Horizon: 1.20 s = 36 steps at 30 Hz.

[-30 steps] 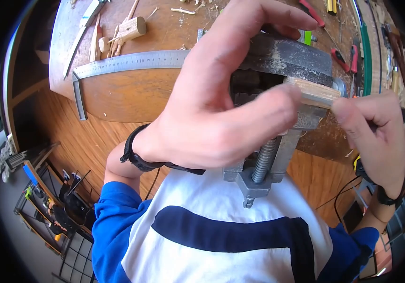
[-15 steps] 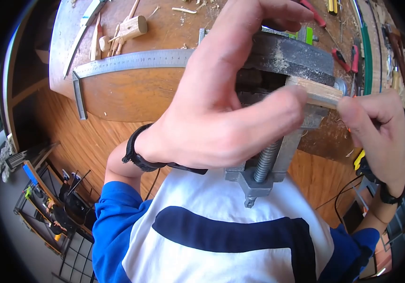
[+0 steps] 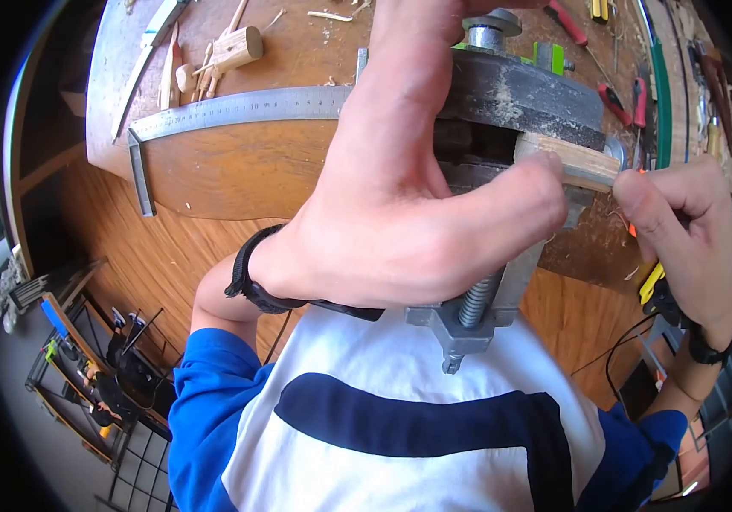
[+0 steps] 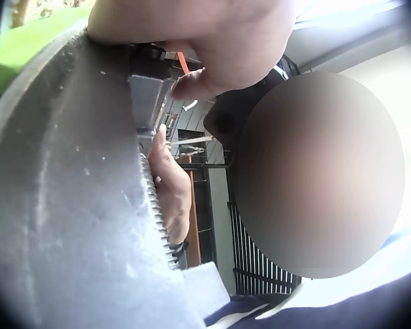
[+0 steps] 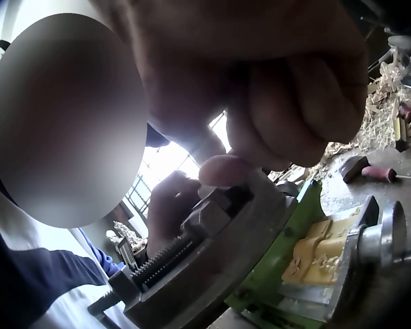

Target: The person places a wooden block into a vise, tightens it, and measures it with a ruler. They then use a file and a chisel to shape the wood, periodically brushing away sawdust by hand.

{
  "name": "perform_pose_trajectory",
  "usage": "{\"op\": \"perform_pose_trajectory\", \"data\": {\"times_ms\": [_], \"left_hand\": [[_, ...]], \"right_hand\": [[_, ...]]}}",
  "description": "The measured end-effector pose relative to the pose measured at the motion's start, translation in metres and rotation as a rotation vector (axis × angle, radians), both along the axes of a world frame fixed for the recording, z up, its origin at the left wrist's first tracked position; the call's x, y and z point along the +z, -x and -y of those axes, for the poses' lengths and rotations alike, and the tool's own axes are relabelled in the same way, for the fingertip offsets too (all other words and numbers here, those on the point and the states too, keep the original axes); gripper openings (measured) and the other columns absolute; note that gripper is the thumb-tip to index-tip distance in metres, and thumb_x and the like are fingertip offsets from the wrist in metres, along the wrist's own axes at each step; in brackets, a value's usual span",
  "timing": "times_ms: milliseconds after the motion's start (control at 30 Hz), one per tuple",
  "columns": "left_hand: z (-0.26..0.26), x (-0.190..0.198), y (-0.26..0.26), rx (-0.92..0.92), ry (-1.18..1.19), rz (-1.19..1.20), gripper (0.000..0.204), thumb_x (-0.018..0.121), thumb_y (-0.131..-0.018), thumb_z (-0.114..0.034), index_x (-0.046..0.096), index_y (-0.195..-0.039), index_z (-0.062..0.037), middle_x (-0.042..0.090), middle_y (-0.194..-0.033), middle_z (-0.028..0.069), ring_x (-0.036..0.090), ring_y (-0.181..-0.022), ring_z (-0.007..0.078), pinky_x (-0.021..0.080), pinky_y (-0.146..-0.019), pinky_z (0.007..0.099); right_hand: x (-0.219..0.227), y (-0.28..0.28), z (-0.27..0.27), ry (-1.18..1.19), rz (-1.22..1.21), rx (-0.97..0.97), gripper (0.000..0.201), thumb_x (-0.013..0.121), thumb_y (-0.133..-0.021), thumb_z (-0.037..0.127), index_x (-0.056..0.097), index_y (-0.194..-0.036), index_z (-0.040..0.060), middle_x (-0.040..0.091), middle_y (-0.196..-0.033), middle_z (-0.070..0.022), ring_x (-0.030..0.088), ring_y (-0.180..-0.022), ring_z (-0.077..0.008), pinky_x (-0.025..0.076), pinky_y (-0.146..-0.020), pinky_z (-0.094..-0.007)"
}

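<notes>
Right grip [image 3: 682, 235] pinching one end of a wood block [image 3: 592, 162], left grip [image 3: 400, 226] spread wide

Block's right between the two, left thumb [image 3: 524, 198] at its other end, I'd guess so it stays steady in the vise [image 3: 524, 94]. It's at the vise's right side; steel ruler [image 3: 255, 108] lies off left on the bench [image 3: 246, 166].

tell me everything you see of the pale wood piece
The wood piece looks short and pale, straight-edged, with visible grain. It lies slightly aslant at the right end of the vise; whether it is clamped is unclear. The left hand covers part with its thumb; the right hand touches its right end.
</notes>
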<state>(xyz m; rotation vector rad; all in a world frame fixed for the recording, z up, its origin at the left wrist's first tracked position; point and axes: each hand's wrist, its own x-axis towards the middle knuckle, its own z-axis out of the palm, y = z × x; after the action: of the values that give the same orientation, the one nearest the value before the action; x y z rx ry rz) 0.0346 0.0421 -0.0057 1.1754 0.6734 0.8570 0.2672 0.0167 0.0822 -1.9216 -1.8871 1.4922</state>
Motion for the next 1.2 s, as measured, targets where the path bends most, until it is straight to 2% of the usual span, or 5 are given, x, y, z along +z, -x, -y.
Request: {"op": "perform_pose_trajectory", "data": {"times_ms": [500, 600, 800, 1000, 1200], "left_hand": [[0.0, -0.001, 0.007, 0.015, -0.016, 0.029, 0.08, 0.063, -0.074, -0.032, 0.042, -0.142, 0.0037, 0.045, -0.144, 0.0218, 0.045, -0.133, 0.031, 0.034, -0.112, 0.0382], [0.001, -0.002, 0.005, 0.017, -0.018, 0.037, 0.08, 0.063, -0.074, -0.032, 0.041, -0.142, 0.0037, 0.045, -0.144, 0.0219, 0.045, -0.134, 0.0311, 0.033, -0.112, 0.0383], [-0.001, -0.002, 0.009, 0.004, -0.025, 0.037, 0.08, 0.063, -0.074, -0.032, 0.041, -0.143, 0.0036, 0.044, -0.144, 0.022, 0.044, -0.134, 0.0313, 0.033, -0.112, 0.0384], [0.001, -0.004, 0.007, 0.02, -0.031, 0.059, 0.081, 0.063, -0.074, -0.032, 0.041, -0.143, 0.0036, 0.044, -0.145, 0.0221, 0.044, -0.135, 0.0316, 0.033, -0.113, 0.0385], [0.004, -0.005, 0.013, 0.022, -0.03, 0.087, 0.081, 0.063, -0.074, -0.033, 0.041, -0.143, 0.0035, 0.044, -0.145, 0.0223, 0.043, -0.135, 0.0318, 0.032, -0.113, 0.0386]], "right_hand": [[-0.004, -0.001, 0.008, -0.107, 0.012, -0.037, 0.05, 0.061, -0.098, 0.027, 0.056, -0.057, -0.0006, 0.045, -0.046, 0.0008, 0.041, -0.044, -0.0054, 0.026, -0.044, -0.0254], [-0.001, 0.014, 0.003, -0.133, -0.021, 0.04, 0.048, 0.061, -0.098, 0.025, 0.057, -0.058, -0.0012, 0.046, -0.047, 0.0006, 0.041, -0.044, -0.0054, 0.027, -0.044, -0.0252], [0.002, 0.019, -0.006, -0.045, -0.052, 0.059, 0.047, 0.062, -0.098, 0.025, 0.058, -0.059, -0.0014, 0.046, -0.047, 0.0006, 0.043, -0.044, -0.0055, 0.028, -0.044, -0.0248], [-0.003, 0.002, 0.007, -0.062, -0.011, -0.046, 0.048, 0.062, -0.098, 0.026, 0.058, -0.059, -0.0012, 0.047, -0.046, 0.0005, 0.044, -0.043, -0.0058, 0.029, -0.045, -0.0247], [-0.002, 0.018, 0.0, -0.095, -0.038, 0.033, 0.048, 0.062, -0.098, 0.026, 0.058, -0.058, -0.0007, 0.048, -0.046, 0.0001, 0.045, -0.043, -0.006, 0.029, -0.045, -0.0242]]}}
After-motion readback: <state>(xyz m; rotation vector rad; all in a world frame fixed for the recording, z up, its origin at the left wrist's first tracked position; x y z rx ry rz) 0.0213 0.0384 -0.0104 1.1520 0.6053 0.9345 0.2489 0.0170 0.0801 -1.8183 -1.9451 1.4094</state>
